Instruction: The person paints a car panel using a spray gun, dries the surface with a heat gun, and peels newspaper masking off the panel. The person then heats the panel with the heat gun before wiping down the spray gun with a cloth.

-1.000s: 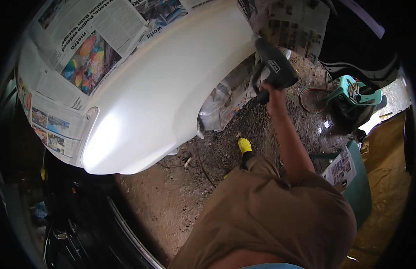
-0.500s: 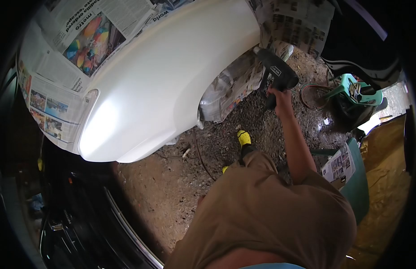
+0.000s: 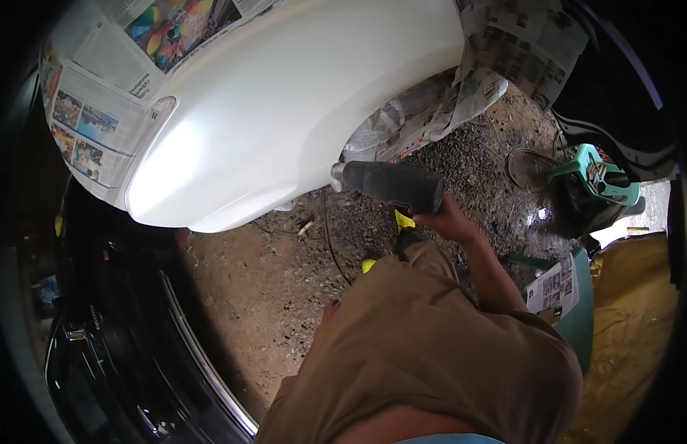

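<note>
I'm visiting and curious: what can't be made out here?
In the head view:
Left hand: mostly hidden by the trousers.
Black tool: handle mostly hidden by its body and the right hand.
White panel: top end cut off by the upper edge.
Green stool: items on it too small to name.

Right hand (image 3: 448, 220) out front, heat gun (image 3: 391, 183) in it, nozzle (image 3: 337, 172) near the car panel's (image 3: 269, 111) lower edge! Newspaper (image 3: 95, 111) borders the panel's left end; over right, a hose (image 3: 508, 167) lies coiled on the ground (image 3: 255, 296), beside a stool (image 3: 582, 163).
</note>
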The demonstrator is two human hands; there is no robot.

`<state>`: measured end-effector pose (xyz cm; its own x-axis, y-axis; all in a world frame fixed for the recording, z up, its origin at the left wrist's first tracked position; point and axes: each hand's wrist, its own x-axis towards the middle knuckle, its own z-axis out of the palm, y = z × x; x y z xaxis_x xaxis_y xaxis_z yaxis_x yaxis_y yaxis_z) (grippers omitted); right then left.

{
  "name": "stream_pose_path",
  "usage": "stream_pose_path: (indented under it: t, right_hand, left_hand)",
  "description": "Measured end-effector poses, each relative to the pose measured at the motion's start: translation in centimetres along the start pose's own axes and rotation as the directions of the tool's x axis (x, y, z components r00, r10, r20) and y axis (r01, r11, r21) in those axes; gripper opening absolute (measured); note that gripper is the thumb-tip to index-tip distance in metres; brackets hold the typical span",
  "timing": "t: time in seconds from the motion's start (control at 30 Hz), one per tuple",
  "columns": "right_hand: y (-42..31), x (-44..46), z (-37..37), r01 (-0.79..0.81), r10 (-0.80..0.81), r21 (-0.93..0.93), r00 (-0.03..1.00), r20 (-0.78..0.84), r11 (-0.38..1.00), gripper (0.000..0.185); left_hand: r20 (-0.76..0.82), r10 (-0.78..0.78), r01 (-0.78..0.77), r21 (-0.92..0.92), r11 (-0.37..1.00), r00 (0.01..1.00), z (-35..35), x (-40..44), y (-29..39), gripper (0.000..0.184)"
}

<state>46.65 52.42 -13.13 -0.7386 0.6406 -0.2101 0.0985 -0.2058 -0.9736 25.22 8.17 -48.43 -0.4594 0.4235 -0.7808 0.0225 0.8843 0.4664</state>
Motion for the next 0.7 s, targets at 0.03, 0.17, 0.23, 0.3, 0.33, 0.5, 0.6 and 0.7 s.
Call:
stream_pose_path:
  t: [0.03,0.17,0.23,0.3,0.33,0.5,0.6,0.7]
  right_hand:
    - [0.1,0.0,-0.1,-0.010,0.009,-0.035,1.000,-0.018,0.999,0.033]
    - [0.2,0.3,-1.2,0.018,-0.024,-0.037,0.987,-0.159,0.999,0.027]
    - [-0.3,0.6,-1.8,0.056,-0.035,0.064,0.957,-0.288,0.996,0.024]
    - [-1.4,0.7,-2.2,0.090,0.003,0.197,0.903,-0.429,0.976,0.022]
    - [-1.1,1.2,-2.9,0.120,0.019,0.260,0.879,-0.476,0.958,0.021]
    - [-0.3,2.5,-6.0,0.235,0.111,0.507,0.820,-0.561,0.829,0.020]
    - [0.7,3.0,-6.4,0.247,0.024,0.397,0.824,-0.566,0.884,0.019]
    - [1.4,2.7,-4.6,0.132,-0.088,0.063,0.882,-0.463,0.989,0.026]
  left_hand:
    - [-0.004,-0.004,0.004,-0.009,1.000,1.000,0.2,0.0,-0.3,0.055]
    - [-0.016,-0.020,0.019,-0.035,0.999,1.000,1.0,0.0,-1.2,0.057]
    - [-0.023,-0.027,0.026,-0.051,0.998,0.999,1.2,0.0,-1.7,0.057]
    - [-0.026,-0.030,0.028,-0.062,0.998,0.999,1.5,0.3,-2.2,0.058]
    - [-0.025,-0.029,0.027,-0.072,0.997,0.999,1.7,0.5,-2.4,0.058]
    - [-0.014,-0.042,0.043,0.049,0.998,0.999,1.1,0.1,-1.7,0.060]
    - [-0.009,-0.033,0.033,-0.013,0.999,0.999,-0.2,-2.4,1.8,0.058]
    - [-0.002,-0.062,0.062,-0.047,0.997,0.998,0.2,-2.1,1.6,0.057]
